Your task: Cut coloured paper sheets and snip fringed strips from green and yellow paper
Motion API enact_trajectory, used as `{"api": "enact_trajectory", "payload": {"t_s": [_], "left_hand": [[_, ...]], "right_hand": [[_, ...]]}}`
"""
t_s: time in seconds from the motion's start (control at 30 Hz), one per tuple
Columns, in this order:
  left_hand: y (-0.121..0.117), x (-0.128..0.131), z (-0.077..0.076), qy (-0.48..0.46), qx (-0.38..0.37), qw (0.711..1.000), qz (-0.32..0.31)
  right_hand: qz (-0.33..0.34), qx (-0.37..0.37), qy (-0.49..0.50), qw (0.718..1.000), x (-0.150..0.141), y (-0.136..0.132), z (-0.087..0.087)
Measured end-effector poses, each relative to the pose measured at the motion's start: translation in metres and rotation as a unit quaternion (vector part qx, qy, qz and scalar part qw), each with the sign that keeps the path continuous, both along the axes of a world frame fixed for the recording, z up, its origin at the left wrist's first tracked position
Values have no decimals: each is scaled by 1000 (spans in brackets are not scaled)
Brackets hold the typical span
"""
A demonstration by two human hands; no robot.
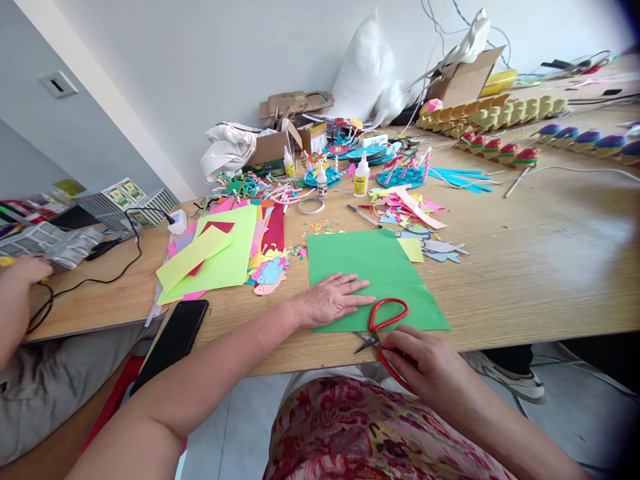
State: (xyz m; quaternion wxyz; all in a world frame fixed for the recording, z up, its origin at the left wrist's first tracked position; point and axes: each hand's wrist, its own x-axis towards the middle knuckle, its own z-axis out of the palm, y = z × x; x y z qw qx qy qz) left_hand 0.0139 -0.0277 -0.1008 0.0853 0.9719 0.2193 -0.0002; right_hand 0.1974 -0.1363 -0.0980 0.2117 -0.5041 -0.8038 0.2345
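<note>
A sheet of green paper (363, 267) lies on the table in front of me, a faint crease running across it. My left hand (334, 299) rests flat on its lower left part, fingers spread. At the table's front edge my right hand (420, 353) grips a pair of red-handled scissors (389, 315) by one handle loop. Their dark blades are partly apart and point left, just below the paper's front edge. A small yellow paper piece (411, 250) shows from beside the green sheet's right edge.
Left are stacked coloured papers (235, 240), paper fish (270, 275) and a black phone (173, 340). Farther back stand glue bottles (361, 177), paper scraps (407, 205) and blue craft pieces (404, 175). Grey fish cutouts (443, 248) lie right. Another person's arm (17, 300) is at far left.
</note>
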Motion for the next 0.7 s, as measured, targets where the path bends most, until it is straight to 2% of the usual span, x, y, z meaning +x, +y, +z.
{"api": "enact_trajectory", "payload": {"t_s": [0.7], "left_hand": [[3, 1, -8, -21, -12, 1000, 12]], "right_hand": [[17, 7, 15, 1000, -24, 9, 2]]}}
